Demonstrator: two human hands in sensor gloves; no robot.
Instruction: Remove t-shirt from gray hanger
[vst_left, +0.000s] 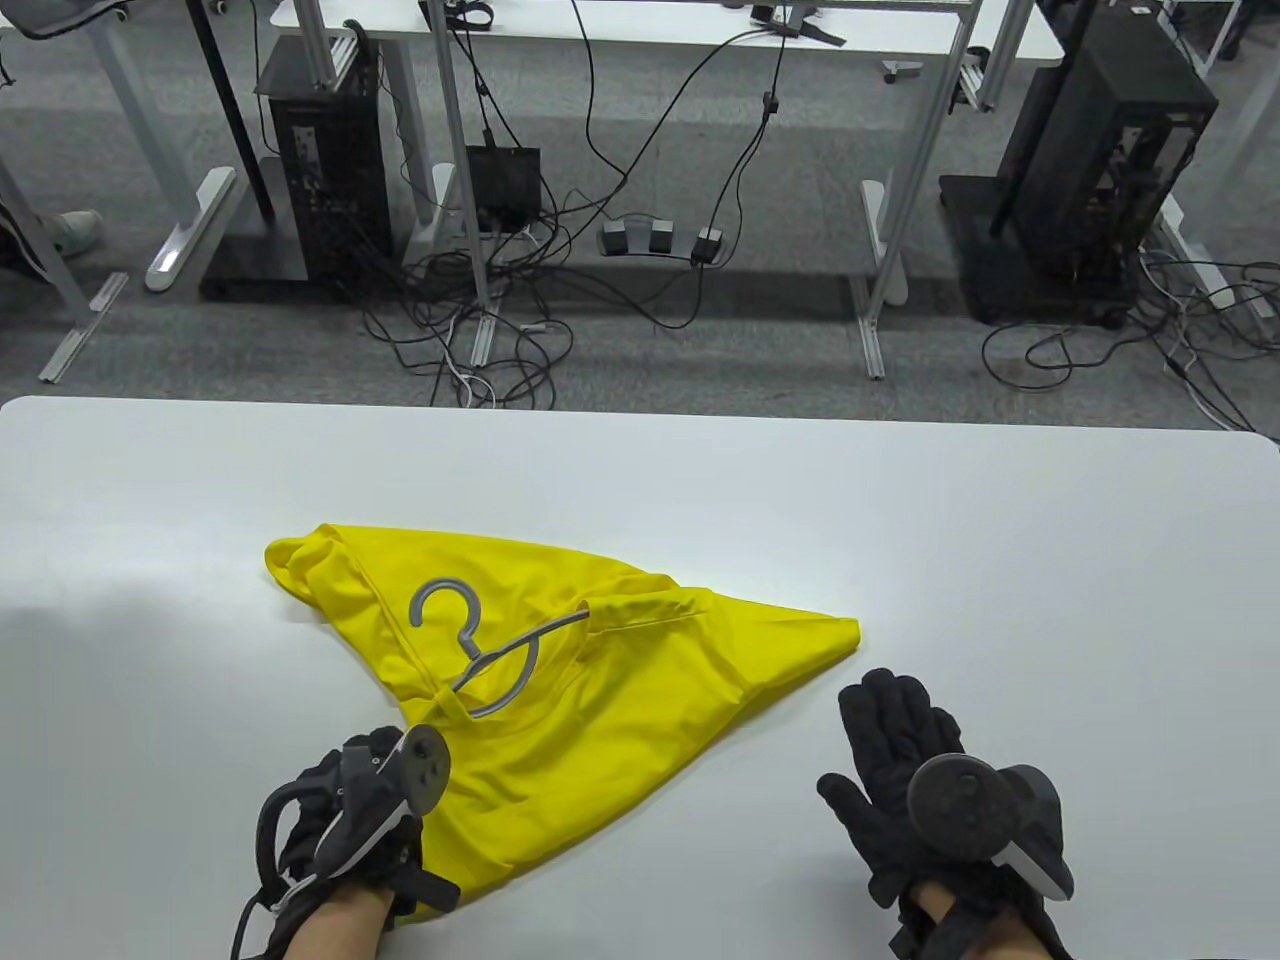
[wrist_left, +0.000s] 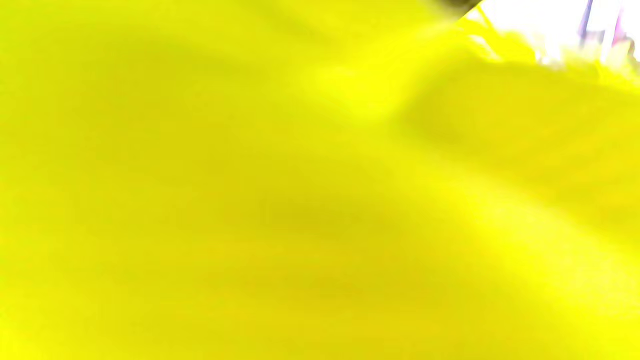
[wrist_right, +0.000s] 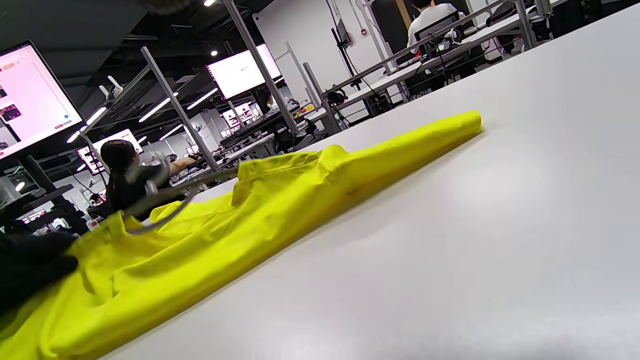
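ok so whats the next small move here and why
Probably bring the right hand left to take the gray hanger by its hook. That hand lies open on the table, apart from the yellow t-shirt, while the left hand already rests on the cloth near the hanger's lower end. The hook and part of the frame lie exposed on top, one arm still tucked into the fabric.

Bare tabletop (vst_left: 900, 500) lies open beyond and to the right of the shirt (vst_left: 560, 720), and on the far left. The right hand (vst_left: 920, 780) rests flat on bare surface beside the cloth. The hanger (vst_left: 490, 650) lies exposed on top, its right arm tucked under fabric. The left hand (vst_left: 360, 810) sits at the shirt's near-left edge.
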